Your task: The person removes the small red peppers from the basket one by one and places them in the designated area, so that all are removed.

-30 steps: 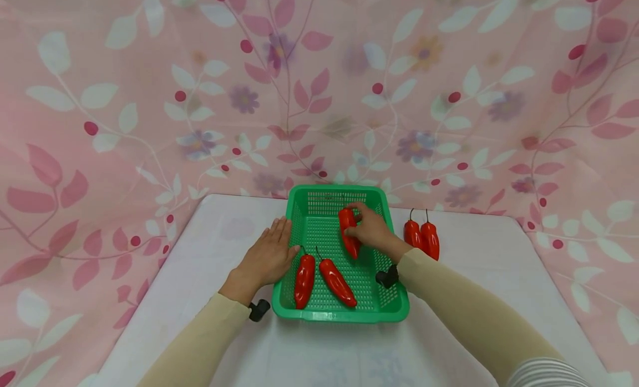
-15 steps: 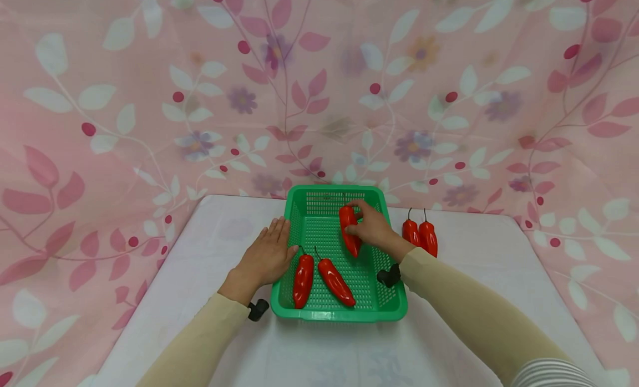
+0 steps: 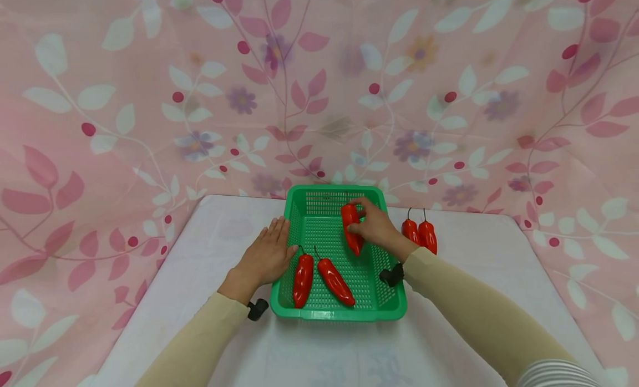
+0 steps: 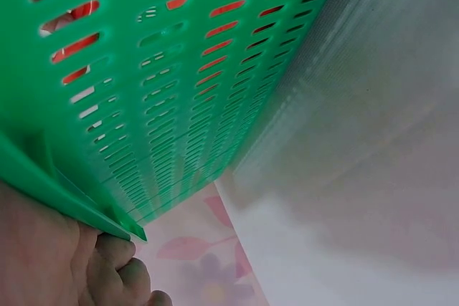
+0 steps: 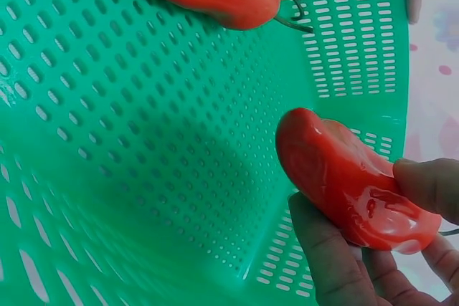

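Note:
My right hand (image 3: pixel 373 225) grips a glossy red pepper (image 3: pixel 352 227) inside the far right part of a green plastic basket (image 3: pixel 339 315). In the right wrist view the thumb and fingers hold this pepper (image 5: pixel 344 184) above the basket floor. With its fingers straight, my left hand (image 3: pixel 267 254) rests on the basket's left rim. The left wrist view shows that hand (image 4: pixel 72 256) against the rim from outside. Two more red peppers lie in the near half of the basket, one at the left (image 3: pixel 303 281) and another slanting beside it (image 3: pixel 336 281).
Right of the basket, two red peppers (image 3: pixel 427 237) with dark stems lie on the white-covered table (image 3: pixel 479 254), partly hidden by the right forearm. A pink floral cloth (image 3: pixel 319 98) hangs behind the table's far edge.
My right hand has shifted slightly up and to the right with the pepper in its grip. The left hand stays on the rim, and the other peppers lie as before.

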A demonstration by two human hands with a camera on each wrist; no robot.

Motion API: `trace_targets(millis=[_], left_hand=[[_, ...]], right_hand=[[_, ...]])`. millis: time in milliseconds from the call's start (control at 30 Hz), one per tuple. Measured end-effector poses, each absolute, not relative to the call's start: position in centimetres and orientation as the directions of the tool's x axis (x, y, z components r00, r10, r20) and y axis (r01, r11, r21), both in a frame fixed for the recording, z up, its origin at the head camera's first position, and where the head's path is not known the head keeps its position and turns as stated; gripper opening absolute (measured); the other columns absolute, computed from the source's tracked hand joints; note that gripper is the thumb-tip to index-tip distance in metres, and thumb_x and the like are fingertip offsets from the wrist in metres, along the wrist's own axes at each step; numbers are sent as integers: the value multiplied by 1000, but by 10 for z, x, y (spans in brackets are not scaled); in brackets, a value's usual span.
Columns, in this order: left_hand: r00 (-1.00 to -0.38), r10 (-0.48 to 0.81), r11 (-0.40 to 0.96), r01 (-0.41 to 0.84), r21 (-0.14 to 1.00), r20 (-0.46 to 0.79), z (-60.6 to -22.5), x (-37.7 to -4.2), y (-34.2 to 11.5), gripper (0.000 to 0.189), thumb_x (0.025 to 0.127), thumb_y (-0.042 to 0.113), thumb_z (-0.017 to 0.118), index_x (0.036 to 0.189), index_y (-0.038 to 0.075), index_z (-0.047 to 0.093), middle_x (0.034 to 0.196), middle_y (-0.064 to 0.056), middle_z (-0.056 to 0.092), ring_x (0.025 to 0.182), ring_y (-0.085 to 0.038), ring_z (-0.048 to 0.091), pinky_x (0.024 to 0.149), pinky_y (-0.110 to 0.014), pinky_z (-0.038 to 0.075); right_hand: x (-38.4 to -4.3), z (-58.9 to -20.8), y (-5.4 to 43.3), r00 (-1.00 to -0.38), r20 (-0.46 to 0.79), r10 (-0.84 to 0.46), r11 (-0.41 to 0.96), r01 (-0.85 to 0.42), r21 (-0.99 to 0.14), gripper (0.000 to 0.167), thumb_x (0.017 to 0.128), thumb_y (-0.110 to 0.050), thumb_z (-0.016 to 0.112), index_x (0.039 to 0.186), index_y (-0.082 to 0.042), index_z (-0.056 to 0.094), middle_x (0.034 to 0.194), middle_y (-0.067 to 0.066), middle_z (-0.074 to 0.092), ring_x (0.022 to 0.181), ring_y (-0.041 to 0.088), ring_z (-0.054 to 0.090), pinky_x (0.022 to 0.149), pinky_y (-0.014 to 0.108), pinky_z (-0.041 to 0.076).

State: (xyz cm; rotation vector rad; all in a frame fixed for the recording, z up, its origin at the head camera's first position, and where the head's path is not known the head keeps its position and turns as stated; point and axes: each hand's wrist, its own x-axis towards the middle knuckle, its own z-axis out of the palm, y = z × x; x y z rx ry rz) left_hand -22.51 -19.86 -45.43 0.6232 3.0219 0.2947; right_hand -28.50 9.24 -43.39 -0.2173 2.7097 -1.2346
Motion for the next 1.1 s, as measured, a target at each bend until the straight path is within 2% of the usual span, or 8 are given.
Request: trace_targets(millis=[533,867,1100], left_hand=[[-918,396,901,387,196,-7,-451,-224,-198,76,112,38,49,163,-11,21,171,-29,24,161,-45,19,130,-58,22],[-918,396,900,385,203,-14,-452,-224,-198,75,112,37,48,163,-11,20,171,-29,23,161,-45,18,130,-58,22],[-922,386,904,372,209,-31,-453,-224,-198,77,113,40,46,165,-8,17,173,-27,20,162,-43,15,131,-56,19]], right_hand=[[-280,-425,99,-979,-64,-193,638,-75,-766,67,97,-15,73,156,-14,41,138,25,59,111,40,67,80,43,67],[-279,-423,104,-981,-48,-188,643,-86,-761,64,97,-17,72,154,-15,43,136,25,59,107,39,68,74,40,67],[-277,-420,106,-984,-21,-179,655,-103,-748,62,97,-19,72,152,-17,45,135,24,61,107,39,68,77,42,66]])
